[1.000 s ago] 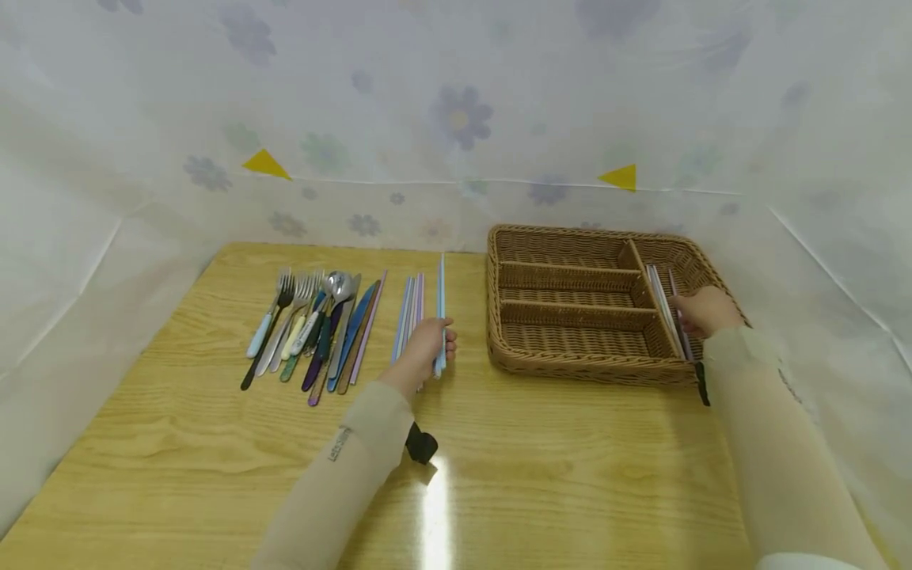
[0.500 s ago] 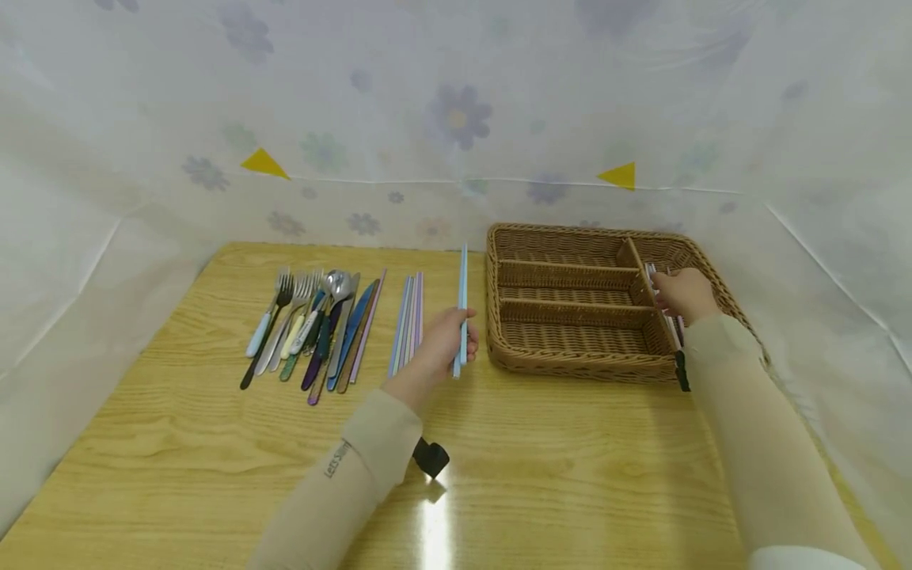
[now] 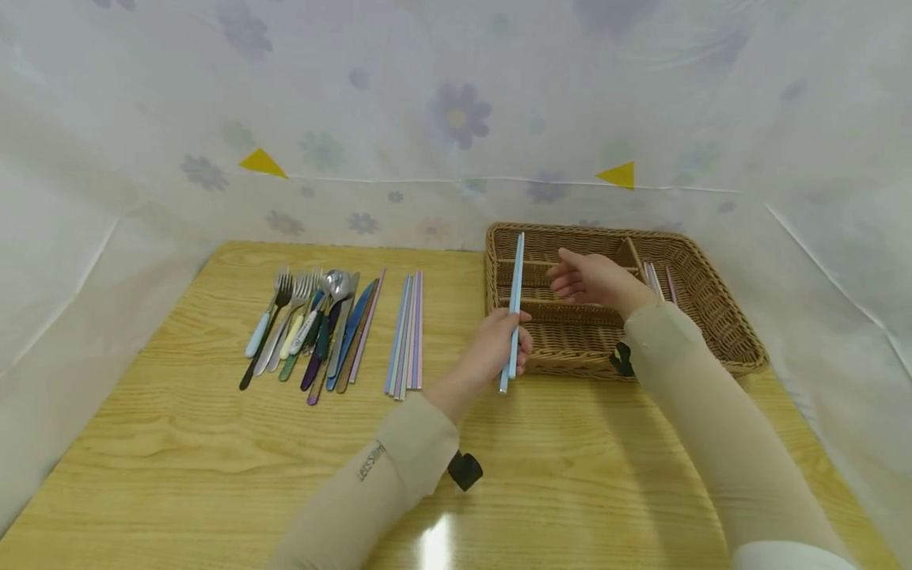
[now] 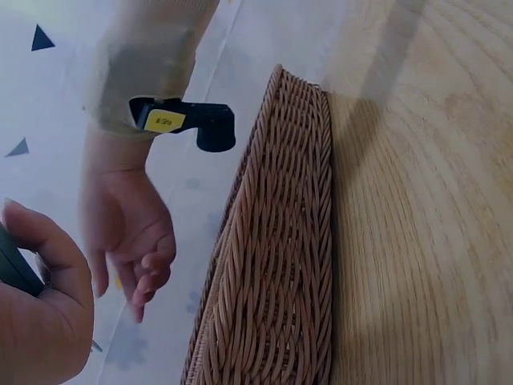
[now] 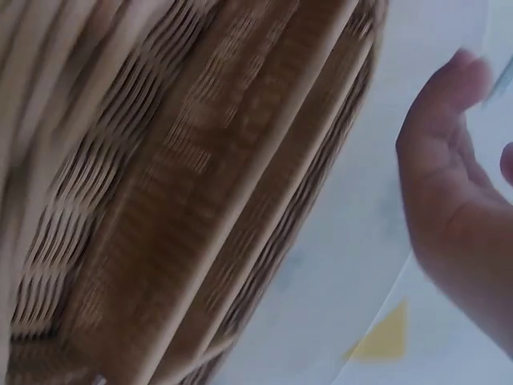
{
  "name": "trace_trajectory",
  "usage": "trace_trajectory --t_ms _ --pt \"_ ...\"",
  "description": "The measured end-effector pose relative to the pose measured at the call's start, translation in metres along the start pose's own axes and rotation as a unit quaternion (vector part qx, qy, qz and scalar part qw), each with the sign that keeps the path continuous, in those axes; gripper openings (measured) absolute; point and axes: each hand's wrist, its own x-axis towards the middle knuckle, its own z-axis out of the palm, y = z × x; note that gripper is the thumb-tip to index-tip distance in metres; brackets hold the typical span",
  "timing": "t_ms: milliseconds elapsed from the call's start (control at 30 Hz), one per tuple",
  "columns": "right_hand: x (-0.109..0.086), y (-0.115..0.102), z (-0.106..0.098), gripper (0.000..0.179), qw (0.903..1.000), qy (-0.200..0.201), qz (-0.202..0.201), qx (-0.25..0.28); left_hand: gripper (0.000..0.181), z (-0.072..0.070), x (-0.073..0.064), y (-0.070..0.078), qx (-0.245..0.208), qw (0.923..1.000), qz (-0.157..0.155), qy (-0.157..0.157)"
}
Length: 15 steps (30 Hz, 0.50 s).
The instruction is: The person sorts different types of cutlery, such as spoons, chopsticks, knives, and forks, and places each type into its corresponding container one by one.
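My left hand (image 3: 493, 347) grips a pair of light blue chopsticks (image 3: 516, 277), tilted up in front of the basket's left side. Their upper ends overlap the brown wicker basket (image 3: 570, 366) in the head view. Relaxed and holding nothing, my right hand (image 3: 594, 279) hovers over the basket's middle, its fingers pointing toward the chopsticks. In the right wrist view the thumb and fingers of that hand (image 5: 457, 192) are apart. White chopsticks (image 3: 653, 282) and a pink chopstick (image 3: 672, 285) lie in the basket's right compartment.
A row of pastel chopsticks (image 3: 406, 332) lies on the wooden table (image 3: 570, 459), left of the basket. Farther left are forks (image 3: 283, 289), spoons (image 3: 337, 285) and knives (image 3: 356, 328), with a single pink chopstick (image 3: 369, 324) beside them. A flowered curtain (image 3: 399, 119) stands behind.
My left hand has lifted the blue chopsticks from beside the row and carried them right to the basket. My right hand has left the right compartment and moved left, toward them.
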Motion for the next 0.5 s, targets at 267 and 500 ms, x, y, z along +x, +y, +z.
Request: trace_trajectory --t_ms 267,500 --pt "0.007 -0.016 0.038 0.047 0.9989 -0.045 -0.013 0.005 0.036 0.004 0.003 -0.005 0.003 0.9998 -0.016 -0.010" --pt "0.004 -0.021 0.047 0.046 0.9975 -0.057 -0.011 0.039 0.035 0.003 0.004 -0.007 -0.003 0.9997 -0.024 -0.011"
